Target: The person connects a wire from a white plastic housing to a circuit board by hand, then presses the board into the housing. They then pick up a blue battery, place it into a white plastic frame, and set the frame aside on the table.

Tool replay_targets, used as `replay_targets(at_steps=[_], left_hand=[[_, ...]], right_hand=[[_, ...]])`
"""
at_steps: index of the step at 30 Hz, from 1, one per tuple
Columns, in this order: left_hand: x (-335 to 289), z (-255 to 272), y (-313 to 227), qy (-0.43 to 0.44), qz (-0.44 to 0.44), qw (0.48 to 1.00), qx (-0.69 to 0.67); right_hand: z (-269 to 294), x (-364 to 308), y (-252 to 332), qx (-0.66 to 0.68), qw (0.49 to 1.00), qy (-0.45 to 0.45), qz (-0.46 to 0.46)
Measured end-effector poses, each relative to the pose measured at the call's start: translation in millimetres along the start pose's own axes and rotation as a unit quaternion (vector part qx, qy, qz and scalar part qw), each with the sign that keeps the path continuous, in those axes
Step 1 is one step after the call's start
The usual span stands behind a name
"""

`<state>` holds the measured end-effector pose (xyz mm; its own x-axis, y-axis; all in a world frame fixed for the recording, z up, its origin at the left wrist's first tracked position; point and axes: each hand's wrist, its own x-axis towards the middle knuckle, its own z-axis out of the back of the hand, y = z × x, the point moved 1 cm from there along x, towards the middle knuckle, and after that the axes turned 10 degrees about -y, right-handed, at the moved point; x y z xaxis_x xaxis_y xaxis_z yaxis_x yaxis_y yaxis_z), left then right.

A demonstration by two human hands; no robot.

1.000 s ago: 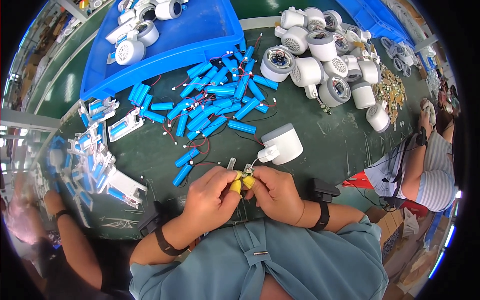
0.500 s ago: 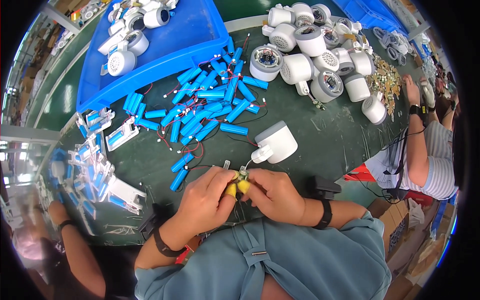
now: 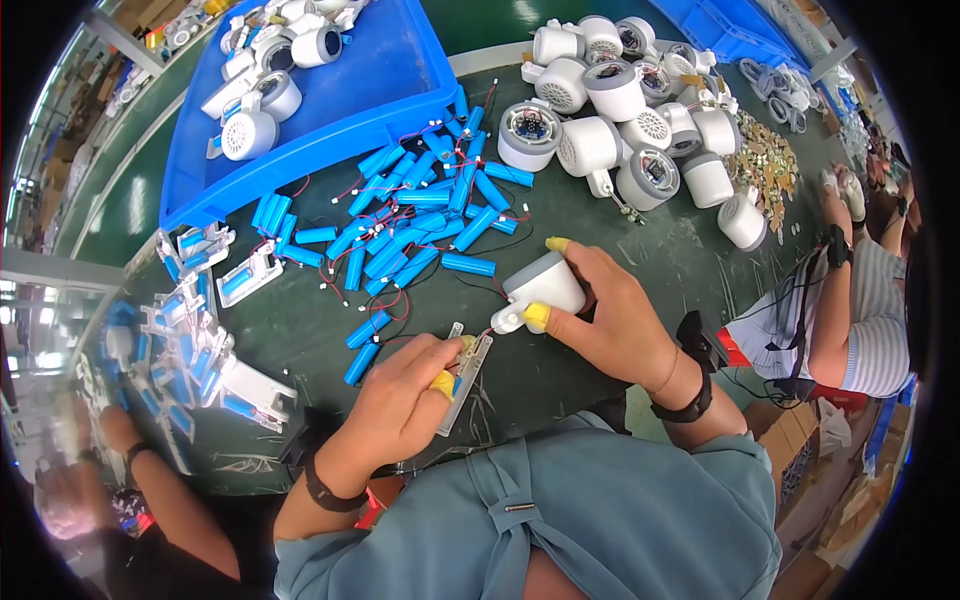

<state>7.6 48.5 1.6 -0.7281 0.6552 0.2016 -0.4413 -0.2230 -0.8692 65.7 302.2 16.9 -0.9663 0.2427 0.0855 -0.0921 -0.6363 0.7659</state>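
Observation:
My left hand (image 3: 395, 400) is closed on a narrow white plastic shell (image 3: 463, 398), its thumb and forefinger pinching it from the left; a bit of blue shows beside the thumb. Yellow covers sit on fingertips of both hands. My right hand (image 3: 630, 325) grips a white rounded housing (image 3: 550, 288) with a grey rim, thumb at its near side and fingers over its far side. A short wire runs from the housing's neck toward the shell. Blue cylindrical batteries (image 3: 468, 264) with red and black leads lie just beyond my hands.
A blue tray (image 3: 390, 80) holding white units stands at the far left. White housings (image 3: 590, 145) are heaped at the far right beside small circuit boards (image 3: 765, 170). White shells with batteries (image 3: 250, 385) lie at left. Other people work on both sides.
My right hand has left the left one, moving right and away to take hold of the white housing. The shell now shows in my left hand, and the housing has shifted slightly.

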Motion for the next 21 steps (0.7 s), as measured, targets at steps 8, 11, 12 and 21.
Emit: replay_targets(at_steps=[8,11,12,21], left_hand=[[-0.5,-4.3,-3.9,0.0,0.059,0.998,0.016],[-1.3,-6.5,-2.1,-0.024,-0.001,0.999,0.043],[-1.6,-7.5,-2.4,-0.023,0.0,0.999,0.042],[1.8,-8.8,-4.4,-0.034,-0.035,0.995,0.091]], right_hand=[[5.5,-6.6,-4.4,0.072,0.994,0.083,-0.006],[3.9,-14.9,-4.9,0.08,0.994,0.079,0.009],[-0.5,-18.5,-10.1,0.107,0.991,0.055,0.05],[-14.0,-26.9,-21.2,0.168,0.979,-0.012,0.118]])
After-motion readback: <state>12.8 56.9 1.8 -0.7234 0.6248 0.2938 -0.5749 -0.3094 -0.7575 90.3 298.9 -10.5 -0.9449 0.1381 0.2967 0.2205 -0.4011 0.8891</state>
